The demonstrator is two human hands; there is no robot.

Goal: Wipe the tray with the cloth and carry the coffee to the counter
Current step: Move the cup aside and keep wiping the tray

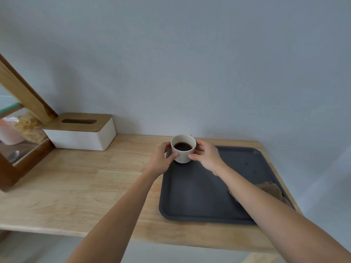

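Observation:
A white cup of dark coffee (183, 149) is at the far left corner of the dark grey tray (199, 196), which lies on the wooden counter (85, 186). My left hand (162, 158) grips the cup's left side and my right hand (206, 156) grips its right side. I cannot tell whether the cup's base touches the tray. A brown cloth (273, 190) lies crumpled at the tray's right edge, partly hidden behind my right forearm.
A white tissue box with a wooden lid (81, 131) stands on the counter at the back left. A wood-framed glass case (20, 133) holding food stands at the far left. A pale wall runs behind the counter, whose right end lies just past the tray.

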